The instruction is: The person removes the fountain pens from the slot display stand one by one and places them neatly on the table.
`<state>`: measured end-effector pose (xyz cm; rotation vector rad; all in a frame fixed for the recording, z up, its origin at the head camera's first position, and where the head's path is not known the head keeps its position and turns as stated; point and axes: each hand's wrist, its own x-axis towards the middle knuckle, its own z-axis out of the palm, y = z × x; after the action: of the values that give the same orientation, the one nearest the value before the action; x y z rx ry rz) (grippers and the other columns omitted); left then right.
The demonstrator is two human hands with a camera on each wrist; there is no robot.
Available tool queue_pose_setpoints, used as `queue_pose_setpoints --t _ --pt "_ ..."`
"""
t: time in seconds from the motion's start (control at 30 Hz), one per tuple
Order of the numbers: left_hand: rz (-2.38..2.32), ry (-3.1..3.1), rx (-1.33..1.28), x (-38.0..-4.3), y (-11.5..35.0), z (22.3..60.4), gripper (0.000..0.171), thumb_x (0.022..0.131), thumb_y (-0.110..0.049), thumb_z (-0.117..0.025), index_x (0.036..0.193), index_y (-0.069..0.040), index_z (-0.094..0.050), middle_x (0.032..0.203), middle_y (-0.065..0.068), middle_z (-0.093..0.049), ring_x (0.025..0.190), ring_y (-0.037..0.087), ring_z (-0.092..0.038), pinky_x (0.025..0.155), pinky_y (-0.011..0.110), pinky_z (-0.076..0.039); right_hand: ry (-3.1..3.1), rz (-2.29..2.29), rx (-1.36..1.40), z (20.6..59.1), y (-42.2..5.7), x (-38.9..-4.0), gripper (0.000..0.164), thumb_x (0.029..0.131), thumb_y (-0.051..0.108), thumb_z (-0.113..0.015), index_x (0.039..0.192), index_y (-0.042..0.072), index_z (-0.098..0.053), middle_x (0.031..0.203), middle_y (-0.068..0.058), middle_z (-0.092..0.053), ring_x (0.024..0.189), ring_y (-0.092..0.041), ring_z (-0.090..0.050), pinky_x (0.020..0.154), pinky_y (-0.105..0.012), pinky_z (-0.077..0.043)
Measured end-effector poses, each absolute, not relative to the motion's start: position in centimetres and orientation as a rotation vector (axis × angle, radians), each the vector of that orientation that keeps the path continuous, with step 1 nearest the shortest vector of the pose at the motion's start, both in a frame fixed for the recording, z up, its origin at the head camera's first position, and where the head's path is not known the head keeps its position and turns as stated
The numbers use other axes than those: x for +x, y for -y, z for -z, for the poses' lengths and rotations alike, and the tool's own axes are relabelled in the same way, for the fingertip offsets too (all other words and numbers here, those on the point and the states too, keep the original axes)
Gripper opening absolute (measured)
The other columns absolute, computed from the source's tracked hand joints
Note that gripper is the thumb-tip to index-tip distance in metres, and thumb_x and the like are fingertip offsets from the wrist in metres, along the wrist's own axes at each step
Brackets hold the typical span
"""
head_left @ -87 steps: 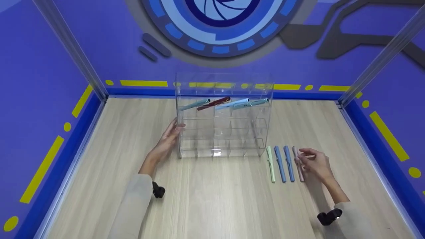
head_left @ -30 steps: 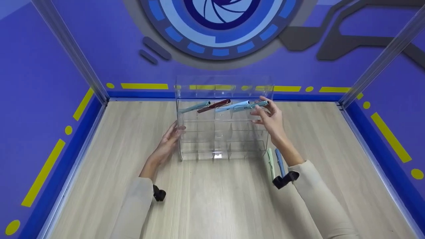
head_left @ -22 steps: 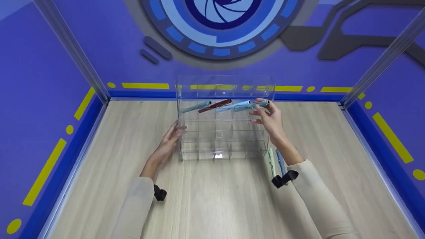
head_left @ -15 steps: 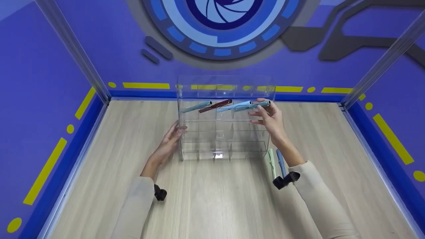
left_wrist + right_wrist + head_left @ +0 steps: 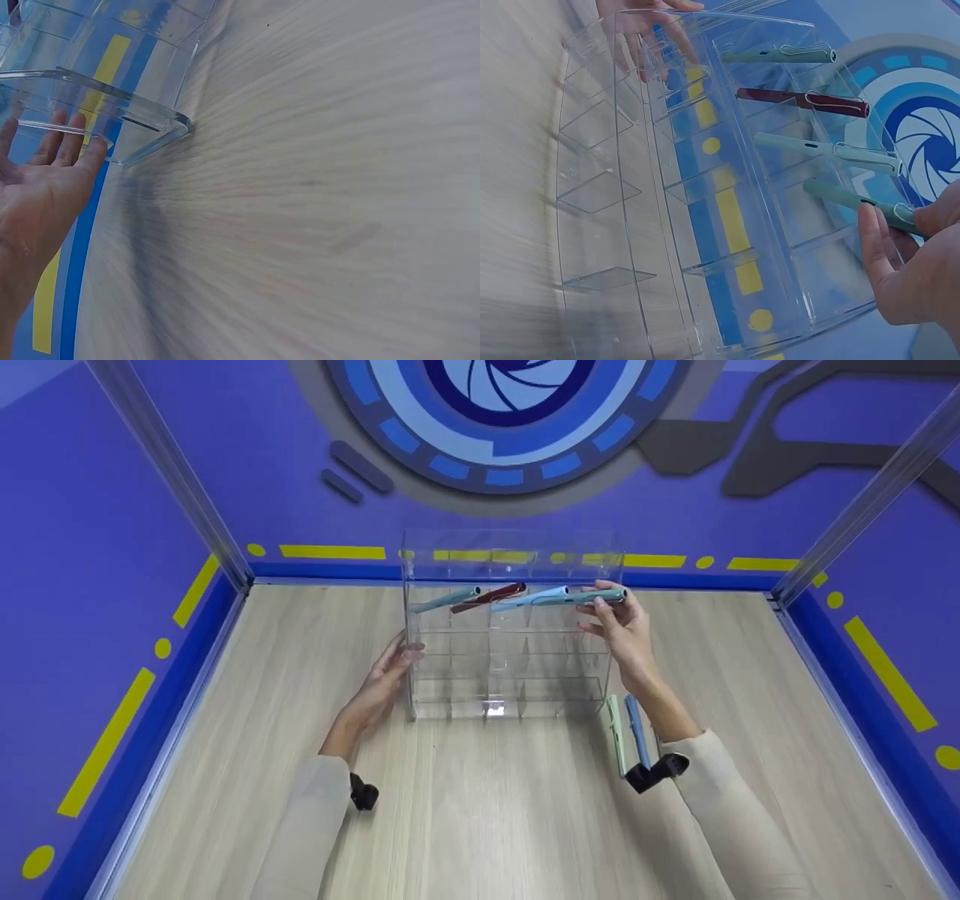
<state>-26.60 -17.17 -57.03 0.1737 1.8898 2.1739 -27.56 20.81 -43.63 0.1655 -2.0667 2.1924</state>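
My right hand [image 5: 630, 634] pinches a teal-green capped pen [image 5: 847, 196] between thumb and fingers, at the right end of the clear acrylic rack [image 5: 510, 709]. Its other end still overlaps the upper row in the head view. Left of it in that row lean a light blue pen [image 5: 536, 597], a dark red pen [image 5: 491, 596] and a teal pen [image 5: 448, 599], clips showing. My left hand [image 5: 384, 671] rests its extended fingers against the rack's left side, palm visible in the left wrist view.
A pale green pen [image 5: 616, 735] and a blue pen [image 5: 636, 727] lie on the wooden table [image 5: 480, 825], right of the rack and near my right forearm. Blue printed walls [image 5: 300, 510] enclose the table's back and sides. Clear dividers split the rack into small compartments.
My right hand has gone from beside the pens on the table to the rack and gripped the teal-green pen. That pen has since shifted right and lies flatter. My left hand stays put.
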Motion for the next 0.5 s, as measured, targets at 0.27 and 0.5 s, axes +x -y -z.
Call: queue_pose_setpoints --t 0.27,0.5 --pt "-2.167 -1.903 0.163 -26.6 17.1 57.0 0.064 0.111 -0.033 -0.044 0.165 -0.022 -0.013 0.162 0.014 -0.036 0.155 0.028 -0.027 0.131 0.052 -0.010 1.980 -2.216 0.193 43.4 -21.5 -27.2 0.035 0.107 0.008 -0.050 0.142 0.001 -0.048 0.122 0.006 -0.070 0.110 -0.015 -0.070 0.092 -0.028 -0.061" --pt "-2.190 -1.884 0.164 -26.6 17.1 57.0 0.062 0.111 -0.032 -0.045 0.165 -0.022 -0.015 0.162 0.012 -0.037 0.155 0.027 -0.027 0.132 0.048 -0.011 1.850 -2.271 0.179 43.3 -21.9 -26.6 0.037 0.105 0.003 -0.052 0.141 0.000 -0.045 0.122 0.000 -0.070 0.107 -0.015 -0.071 0.090 -0.029 -0.062"
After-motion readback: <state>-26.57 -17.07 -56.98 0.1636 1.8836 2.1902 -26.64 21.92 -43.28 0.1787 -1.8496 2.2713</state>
